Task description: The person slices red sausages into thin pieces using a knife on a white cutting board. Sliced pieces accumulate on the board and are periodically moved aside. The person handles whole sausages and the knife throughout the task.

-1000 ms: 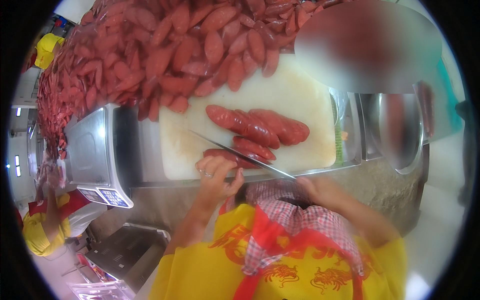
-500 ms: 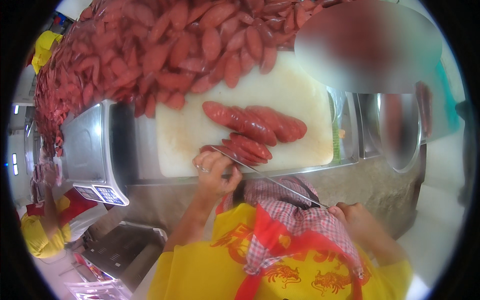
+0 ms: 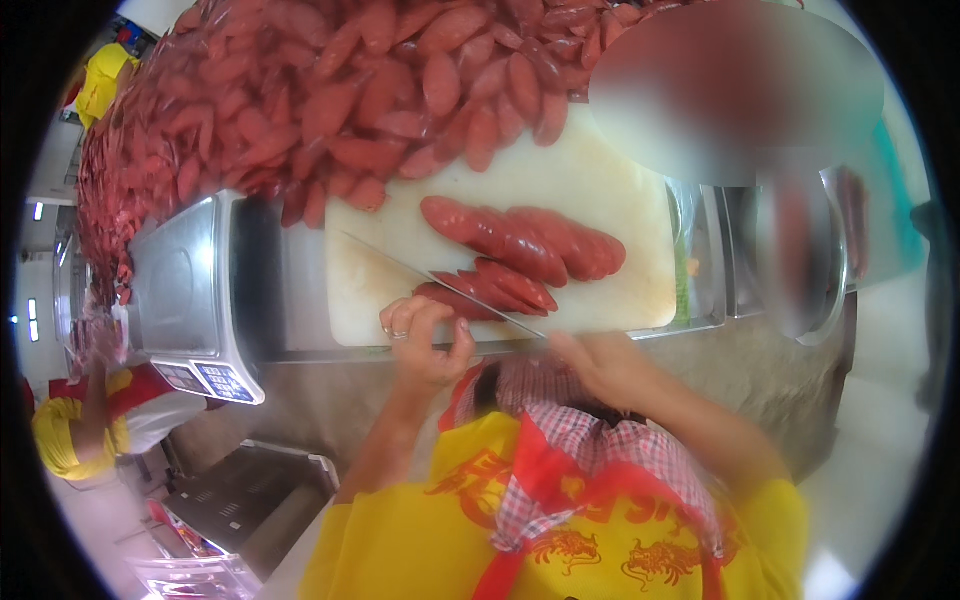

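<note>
My right hand (image 3: 597, 366) is closed around the handle of a long thin knife (image 3: 410, 268). Its blade slants up and left, across the red sausage slices (image 3: 515, 285) at the near side of the white cutting board (image 3: 640, 215). My left hand (image 3: 425, 338), with a ring on one finger, has its fingers curled against the left end of the sausage (image 3: 455, 300); the fingertips are partly hidden. Beyond the knife, a row of larger sausage slices (image 3: 520, 238) leans together on the board.
A large heap of sliced sausage (image 3: 330, 90) spreads over the far side and onto the board's far edge. A scale (image 3: 180, 280) stands left of the board. Metal containers (image 3: 735, 250) sit to the right. Another person in yellow (image 3: 75, 430) is at far left.
My right hand has moved up and left, pushing the knife forward so its tip reaches farther over the board. My left hand stays by the sausage. The whole view has shifted slightly.
</note>
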### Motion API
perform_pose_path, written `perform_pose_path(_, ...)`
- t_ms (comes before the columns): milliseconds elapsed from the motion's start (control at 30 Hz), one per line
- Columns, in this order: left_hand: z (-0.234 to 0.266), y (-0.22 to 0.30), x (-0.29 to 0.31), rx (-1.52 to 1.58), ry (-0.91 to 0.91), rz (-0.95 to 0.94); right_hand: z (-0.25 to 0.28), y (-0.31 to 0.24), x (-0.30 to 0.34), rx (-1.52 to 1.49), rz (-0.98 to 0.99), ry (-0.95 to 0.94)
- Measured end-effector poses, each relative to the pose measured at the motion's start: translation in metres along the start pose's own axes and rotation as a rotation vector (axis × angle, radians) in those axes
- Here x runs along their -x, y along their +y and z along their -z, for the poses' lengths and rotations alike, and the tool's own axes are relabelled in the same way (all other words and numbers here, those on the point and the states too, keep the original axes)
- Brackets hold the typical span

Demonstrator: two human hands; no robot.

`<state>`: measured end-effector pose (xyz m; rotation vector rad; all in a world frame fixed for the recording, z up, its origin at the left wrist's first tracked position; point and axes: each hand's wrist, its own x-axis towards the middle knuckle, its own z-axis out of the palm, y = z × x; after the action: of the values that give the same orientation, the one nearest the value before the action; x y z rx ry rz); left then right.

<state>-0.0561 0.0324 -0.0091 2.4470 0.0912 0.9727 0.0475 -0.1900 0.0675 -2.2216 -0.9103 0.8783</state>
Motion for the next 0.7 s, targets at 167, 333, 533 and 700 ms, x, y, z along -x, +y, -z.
perform_pose_path(167,0.000,-0.002,0.002,0.010,-0.009,0.028,0.046,-0.009,0.103,0.005,-0.465,-0.111)
perform_pose_path(333,-0.001,-0.002,-0.001,0.028,-0.005,0.011,0.058,-0.022,0.125,0.142,-0.580,-0.170)
perform_pose_path(533,0.000,-0.002,0.001,0.034,-0.028,0.052,-0.013,-0.007,0.014,0.067,-0.215,-0.090)
perform_pose_path(700,-0.002,-0.004,0.001,0.039,0.042,-0.002,-0.041,-0.008,-0.050,0.084,0.116,-0.012)
